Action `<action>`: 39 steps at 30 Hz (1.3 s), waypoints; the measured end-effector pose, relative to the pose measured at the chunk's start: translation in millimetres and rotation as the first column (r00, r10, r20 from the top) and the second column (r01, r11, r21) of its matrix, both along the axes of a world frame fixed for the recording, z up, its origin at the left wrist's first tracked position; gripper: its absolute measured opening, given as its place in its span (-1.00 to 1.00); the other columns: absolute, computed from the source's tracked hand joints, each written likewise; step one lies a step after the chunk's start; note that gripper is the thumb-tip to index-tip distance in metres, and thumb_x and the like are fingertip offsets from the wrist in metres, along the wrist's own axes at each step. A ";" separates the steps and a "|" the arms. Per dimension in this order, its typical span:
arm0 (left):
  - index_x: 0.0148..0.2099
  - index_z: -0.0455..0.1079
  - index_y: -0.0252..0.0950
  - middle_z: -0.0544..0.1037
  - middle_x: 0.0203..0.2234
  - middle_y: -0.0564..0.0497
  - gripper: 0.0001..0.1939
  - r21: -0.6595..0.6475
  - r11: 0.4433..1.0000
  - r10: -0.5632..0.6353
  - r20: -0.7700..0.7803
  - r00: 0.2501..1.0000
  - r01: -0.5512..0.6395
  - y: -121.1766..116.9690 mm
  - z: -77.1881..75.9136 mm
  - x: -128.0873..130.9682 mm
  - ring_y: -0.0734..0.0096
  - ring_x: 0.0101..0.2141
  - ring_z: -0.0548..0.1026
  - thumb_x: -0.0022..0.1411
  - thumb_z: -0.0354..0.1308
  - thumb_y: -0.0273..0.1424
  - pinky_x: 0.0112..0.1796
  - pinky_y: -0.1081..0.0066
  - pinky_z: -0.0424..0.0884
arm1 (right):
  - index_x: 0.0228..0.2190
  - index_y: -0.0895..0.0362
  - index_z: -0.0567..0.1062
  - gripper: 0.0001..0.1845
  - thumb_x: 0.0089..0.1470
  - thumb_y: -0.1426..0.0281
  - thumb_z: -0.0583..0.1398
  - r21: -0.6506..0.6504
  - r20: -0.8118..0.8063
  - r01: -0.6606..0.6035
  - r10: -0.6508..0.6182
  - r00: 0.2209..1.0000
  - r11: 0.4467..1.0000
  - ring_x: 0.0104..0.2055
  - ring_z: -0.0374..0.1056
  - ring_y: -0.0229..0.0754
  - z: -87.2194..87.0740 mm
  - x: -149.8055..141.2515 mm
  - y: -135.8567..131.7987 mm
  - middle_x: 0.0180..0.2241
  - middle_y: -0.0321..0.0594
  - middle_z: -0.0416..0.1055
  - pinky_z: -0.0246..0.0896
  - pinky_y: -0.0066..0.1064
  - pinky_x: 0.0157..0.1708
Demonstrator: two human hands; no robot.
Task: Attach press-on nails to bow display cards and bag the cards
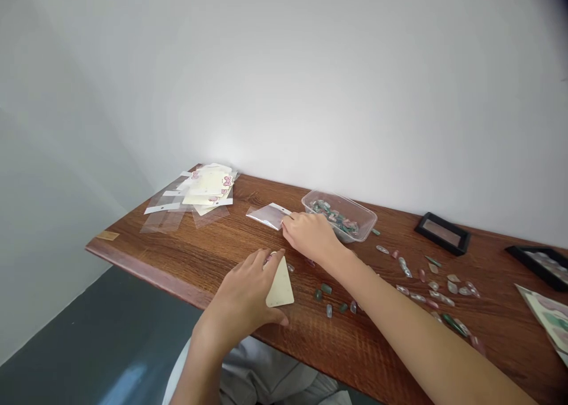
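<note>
My left hand (248, 292) rests over a cream card (281, 286) near the table's front edge. Its fingers lie over the card's far end, while the thumb is spread apart beside the near corner. Further back, my right hand (313, 233) has its fingertips pinched at the white-topped edge of a small clear plastic bag (268, 215). More than one bag may lie there in a stack. Just behind my right hand stands a clear plastic box (366, 218) holding many small green, pink and clear press-on nails or nail-shaped pieces.
Cream cards (208, 183) and clear bags (162, 218) are piled at the back left. Loose nail-shaped pieces (403, 267) are scattered across the right side. Two black-framed cases (444, 233) and a printed card (545, 313) lie farther right. A wall stands behind the wooden table (177, 263).
</note>
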State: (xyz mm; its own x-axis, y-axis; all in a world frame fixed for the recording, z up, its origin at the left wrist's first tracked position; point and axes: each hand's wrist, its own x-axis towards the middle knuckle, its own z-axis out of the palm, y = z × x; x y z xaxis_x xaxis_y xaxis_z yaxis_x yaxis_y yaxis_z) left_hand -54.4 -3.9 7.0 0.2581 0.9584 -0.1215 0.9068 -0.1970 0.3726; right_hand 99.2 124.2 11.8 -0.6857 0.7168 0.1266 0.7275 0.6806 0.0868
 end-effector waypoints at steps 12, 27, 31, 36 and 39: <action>0.40 0.12 -0.33 0.37 0.24 -0.24 0.03 0.012 0.997 -0.077 -0.022 0.997 0.077 -3.6 1.9 4.1 -0.07 0.19 0.32 -0.03 0.47 -0.21 0.16 -0.01 0.29 | 0.04 0.08 0.49 -0.68 0.33 0.26 0.14 -0.237 -0.232 -0.098 0.042 0.972 0.966 0.05 0.44 -0.08 10.2 27.6 -20.2 0.02 -0.16 0.53 0.32 -0.23 0.06; 0.46 -0.02 -0.20 0.33 0.29 -0.14 0.02 -0.030 0.995 -0.087 0.125 0.988 0.091 0.1 7.3 -8.8 0.01 0.24 0.25 0.04 0.37 -0.20 0.21 0.07 0.15 | -0.19 0.05 0.61 -0.86 0.24 0.42 0.24 -0.200 -0.280 -0.256 0.195 0.940 0.946 -0.14 0.36 -0.08 -18.2 62.3 -50.1 -0.20 -0.16 0.43 0.28 -0.21 -0.12; 0.44 -0.01 -0.19 0.32 0.31 -0.15 -0.02 -0.129 0.989 -0.050 0.199 0.979 0.077 1.3 16.4 -14.6 -0.01 0.26 0.24 0.07 0.35 -0.21 0.19 0.08 0.17 | -0.24 0.09 0.62 -0.83 0.26 0.48 0.20 -0.146 -0.281 -0.264 0.216 0.935 0.953 -0.19 0.34 -0.09 -18.6 72.7 -44.8 -0.23 -0.14 0.43 0.25 -0.20 -0.14; 0.45 -0.08 -0.17 0.25 0.34 -0.17 -0.04 -0.131 0.989 -0.035 0.215 0.976 0.064 3.0 15.5 -20.1 -0.01 0.29 0.19 0.13 0.31 -0.18 0.21 0.03 0.12 | -0.11 0.13 0.59 -0.79 0.30 0.42 0.16 -0.135 -0.307 -0.248 0.197 0.931 0.959 -0.12 0.31 -0.04 -19.9 80.8 -47.4 -0.16 -0.09 0.41 0.22 -0.16 -0.06; 0.46 -0.11 -0.18 0.28 0.28 -0.20 0.01 -0.115 0.991 -0.036 0.207 0.978 0.061 4.5 11.0 -19.2 -0.03 0.27 0.18 0.09 0.34 -0.20 0.22 0.01 0.11 | -0.10 0.09 0.59 -0.79 0.27 0.33 0.22 -0.147 -0.314 -0.278 0.222 0.923 0.949 -0.11 0.31 -0.04 -22.4 74.0 -53.5 -0.16 -0.11 0.40 0.22 -0.18 -0.07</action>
State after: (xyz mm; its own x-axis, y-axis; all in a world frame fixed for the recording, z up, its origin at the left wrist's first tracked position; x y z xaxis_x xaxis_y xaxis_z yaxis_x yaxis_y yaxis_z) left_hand -73.6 0.6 18.0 0.3350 0.9258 -0.1749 0.7996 -0.1812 0.5726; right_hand 173.2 70.7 -10.6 -0.7985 0.5567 0.2291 0.5055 0.8267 -0.2469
